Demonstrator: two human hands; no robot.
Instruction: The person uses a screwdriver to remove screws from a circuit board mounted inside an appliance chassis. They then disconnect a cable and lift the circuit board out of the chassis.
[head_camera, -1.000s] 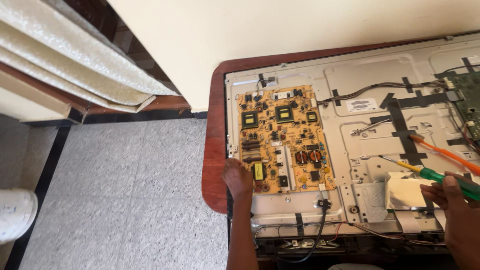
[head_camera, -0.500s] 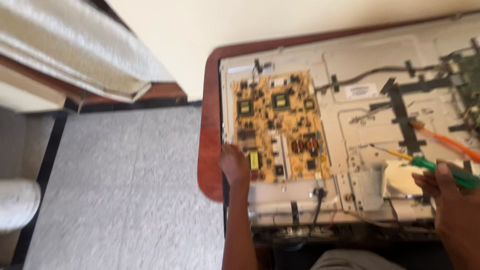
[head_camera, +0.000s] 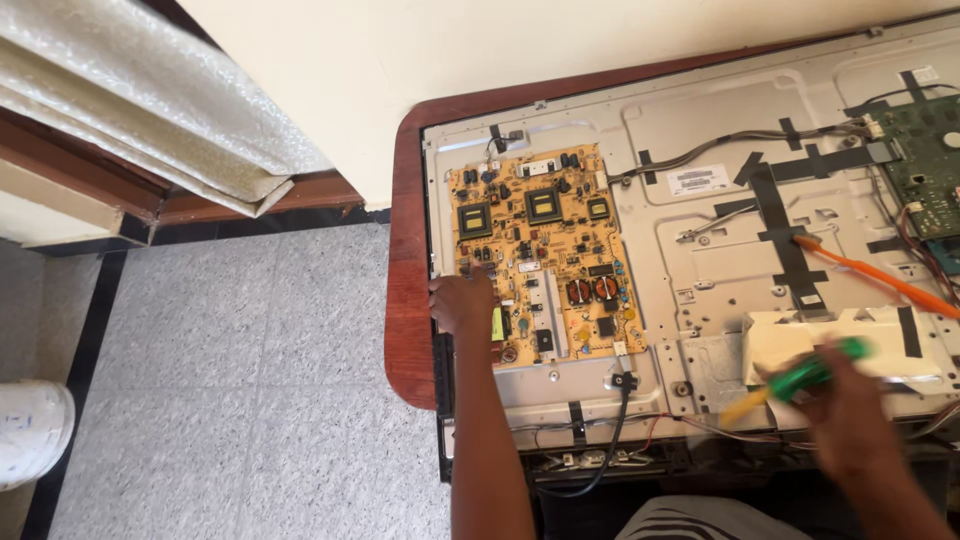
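An opened flat-panel television lies back-up on a dark red wooden table. A yellow circuit board is mounted at its left end. My left hand rests on the lower left edge of that board, fingers curled, holding nothing I can see. My right hand grips a screwdriver with a green and yellow handle over a pale patch at the panel's lower right; it is blurred. A second tool with an orange handle lies on the metal back plate.
A green circuit board sits at the panel's right end, with black tape strips and cable bundles across the plate. A black cable hangs off the near edge. Grey floor tiles, a white bucket and folded cloth lie left.
My right hand has shifted left and up with the green screwdriver. My left hand stays on the yellow board's edge. The view has shifted slightly.
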